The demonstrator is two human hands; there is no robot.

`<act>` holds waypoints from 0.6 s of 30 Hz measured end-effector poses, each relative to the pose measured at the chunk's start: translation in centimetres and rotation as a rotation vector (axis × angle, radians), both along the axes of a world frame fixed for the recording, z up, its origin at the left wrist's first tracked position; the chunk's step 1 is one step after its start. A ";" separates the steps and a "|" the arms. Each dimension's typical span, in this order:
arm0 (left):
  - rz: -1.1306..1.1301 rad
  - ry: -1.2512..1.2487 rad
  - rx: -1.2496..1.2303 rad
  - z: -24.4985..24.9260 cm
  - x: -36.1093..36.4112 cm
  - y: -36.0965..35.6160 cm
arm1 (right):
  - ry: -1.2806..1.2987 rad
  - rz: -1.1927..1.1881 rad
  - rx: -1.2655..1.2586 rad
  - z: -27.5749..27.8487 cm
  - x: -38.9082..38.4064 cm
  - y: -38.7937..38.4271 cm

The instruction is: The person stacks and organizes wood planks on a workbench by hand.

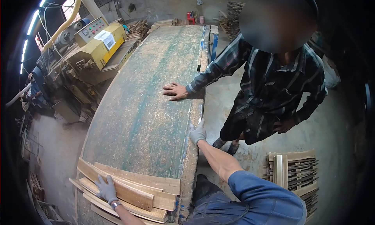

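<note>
My left hand (106, 190), in a grey glove, lies with fingers spread on a stack of curved wooden boards (134, 193) at the near end of the long table. The boards overlap, and the top one passes just beside my fingers. My right hand (198, 132), also gloved, rests at the right edge of the table (156, 107), its fingers apart and holding nothing. Sawdust covers the green tabletop. Farther up, a co-worker's bare hand (175, 91) is laid flat on the table.
A co-worker in a plaid shirt (261, 80) stands close at the table's right side. A yellow machine (107, 43) stands at the back left. Stacked wood slats (293, 174) are on the floor at the lower right, with more wood piles behind the table.
</note>
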State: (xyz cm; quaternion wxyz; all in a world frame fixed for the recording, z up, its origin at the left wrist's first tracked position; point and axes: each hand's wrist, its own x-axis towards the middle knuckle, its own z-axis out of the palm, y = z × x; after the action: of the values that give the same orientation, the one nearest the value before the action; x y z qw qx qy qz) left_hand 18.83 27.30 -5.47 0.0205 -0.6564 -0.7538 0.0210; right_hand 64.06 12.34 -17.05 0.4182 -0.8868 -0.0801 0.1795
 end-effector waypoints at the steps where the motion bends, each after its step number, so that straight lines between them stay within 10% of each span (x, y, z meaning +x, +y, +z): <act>1: 0.002 -0.012 0.004 0.1 0.0 0.0 | -0.005 -0.002 -0.003 -0.1 0.0 0.0; 18: 0.000 -0.072 -0.160 1.2 0.2 1.0 | -0.014 -0.037 -0.002 -0.1 0.0 0.3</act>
State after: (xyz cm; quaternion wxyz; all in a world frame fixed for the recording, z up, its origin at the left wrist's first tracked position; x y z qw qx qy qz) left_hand 19.06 28.31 -4.25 -0.0588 -0.6564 -0.7499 0.0575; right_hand 64.02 12.63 -17.12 0.4202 -0.8897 -0.0664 0.1657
